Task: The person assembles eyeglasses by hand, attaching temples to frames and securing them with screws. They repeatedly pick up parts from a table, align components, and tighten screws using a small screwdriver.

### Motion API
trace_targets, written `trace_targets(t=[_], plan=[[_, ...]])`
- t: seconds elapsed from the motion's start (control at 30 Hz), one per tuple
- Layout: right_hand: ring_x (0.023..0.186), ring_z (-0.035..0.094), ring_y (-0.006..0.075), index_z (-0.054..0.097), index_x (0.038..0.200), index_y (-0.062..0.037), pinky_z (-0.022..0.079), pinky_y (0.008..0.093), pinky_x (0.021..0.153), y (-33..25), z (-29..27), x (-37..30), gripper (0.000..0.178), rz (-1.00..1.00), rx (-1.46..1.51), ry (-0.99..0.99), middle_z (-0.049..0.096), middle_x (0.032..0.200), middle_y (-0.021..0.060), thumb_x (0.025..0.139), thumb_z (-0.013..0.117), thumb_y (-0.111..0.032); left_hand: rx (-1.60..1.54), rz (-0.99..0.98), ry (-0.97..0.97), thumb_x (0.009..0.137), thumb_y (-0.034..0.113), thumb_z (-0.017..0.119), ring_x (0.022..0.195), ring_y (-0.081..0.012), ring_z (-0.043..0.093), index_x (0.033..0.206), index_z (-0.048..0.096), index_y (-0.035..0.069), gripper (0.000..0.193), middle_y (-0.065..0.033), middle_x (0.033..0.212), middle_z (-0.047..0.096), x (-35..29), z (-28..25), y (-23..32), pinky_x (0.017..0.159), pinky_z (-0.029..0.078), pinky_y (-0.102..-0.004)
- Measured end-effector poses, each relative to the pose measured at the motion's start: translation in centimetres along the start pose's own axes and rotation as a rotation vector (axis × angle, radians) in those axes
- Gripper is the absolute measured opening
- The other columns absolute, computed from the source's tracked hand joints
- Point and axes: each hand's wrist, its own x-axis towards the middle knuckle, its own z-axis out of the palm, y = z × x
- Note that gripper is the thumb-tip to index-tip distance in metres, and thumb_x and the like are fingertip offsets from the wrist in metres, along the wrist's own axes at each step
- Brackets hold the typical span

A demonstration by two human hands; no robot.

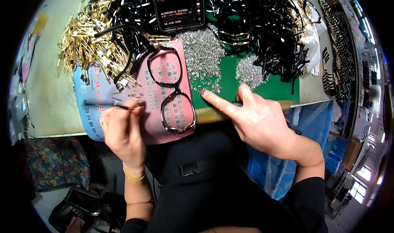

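Note:
My left hand (123, 130) is closed, with thumb and fingers pinching a slim dark piece (108, 105) that looks like an eyeglass temple. My right hand (262, 122) stretches its index finger to the lower edge of a heap of tiny silvery screws (201, 54). Its other fingers curl round a dark tool (294, 129), possibly a screwdriver; most of it is hidden by the hand. Between my hands, a black eyeglass frame front (177, 87) lies on a pink and blue printed sheet (152, 134). A few small metal bits (135, 90) lie beyond my left hand.
Gold metal strips (90, 44) are piled at the far left. Black temples (275, 44) heap up at the far right, beside a smaller heap of silvery parts (250, 71). A phone (179, 7) stands at the back. Green matting (230, 75) covers part of the table.

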Motion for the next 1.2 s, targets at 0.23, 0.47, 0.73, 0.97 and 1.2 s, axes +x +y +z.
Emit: trace_targets(t=[0.23, 0.47, 0.73, 0.97, 1.2], plan=[[0.075, 0.069, 0.0268, 0.057, 0.147, -0.0290, 0.058, 0.0369, 0.060, 0.5, -0.8, 0.2, 0.067, -0.054, 0.298, 0.050, 0.061, 0.108, 0.0098, 0.086, 0.065, -0.005, -0.037, 0.478, -0.103, 0.078, 0.020, 0.087, 0.107, -0.0222, 0.067, 0.090, 0.066, 0.017, 0.024, 0.0047, 0.108, 0.075, -2.9, -1.5, 3.0, 0.110, 0.045, -0.0514], [0.076, 0.069, 0.0268, 0.056, 0.142, -0.0147, 0.059, 0.0371, 0.055, -0.5, -0.8, 1.9, 0.061, -0.310, 0.317, 0.052, 0.059, 0.140, 0.0097, 0.082, 0.066, -0.008, -0.209, 0.427, -0.101, 0.071, 0.011, 0.086, 0.095, -0.0251, 0.072, 0.093, 0.067, 0.010, 0.029, -0.0042, 0.098, 0.076, -1.8, 2.2, 2.1, 0.100, 0.056, -0.0487], [0.079, 0.068, 0.0316, 0.058, 0.138, -0.0088, 0.059, 0.0389, 0.060, -0.1, -0.2, 2.8, 0.058, -0.340, 0.331, -0.036, 0.063, 0.138, 0.0100, 0.080, 0.067, -0.005, -0.469, 0.267, -0.124, 0.073, 0.001, 0.086, 0.088, -0.0270, 0.073, 0.098, 0.064, 0.007, 0.033, -0.0079, 0.091, 0.070, -1.3, 1.7, 1.2, 0.093, 0.057, -0.0461], [0.078, 0.067, 0.0285, 0.061, 0.134, -0.0077, 0.057, 0.0374, 0.058, 0.2, -0.2, 2.9, 0.057, -0.342, 0.376, -0.028, 0.067, 0.133, 0.0083, 0.077, 0.068, -0.005, -0.349, 0.299, -0.115, 0.073, 0.000, 0.085, 0.084, -0.0259, 0.072, 0.097, 0.065, 0.007, 0.031, -0.0071, 0.091, 0.070, -0.9, 1.8, 1.8, 0.087, 0.060, -0.0441], [0.077, 0.067, 0.0266, 0.062, 0.131, -0.0046, 0.057, 0.0364, 0.058, 0.6, -0.1, 3.0, 0.055, -0.375, 0.396, -0.024, 0.066, 0.131, 0.0089, 0.076, 0.070, -0.005, -0.198, 0.328, -0.277, 0.075, -0.013, 0.077, 0.081, -0.0277, 0.071, 0.097, 0.064, 0.001, 0.029, -0.0122, 0.088, 0.070, 0.5, 0.3, 3.6, 0.086, 0.060, -0.0440]])
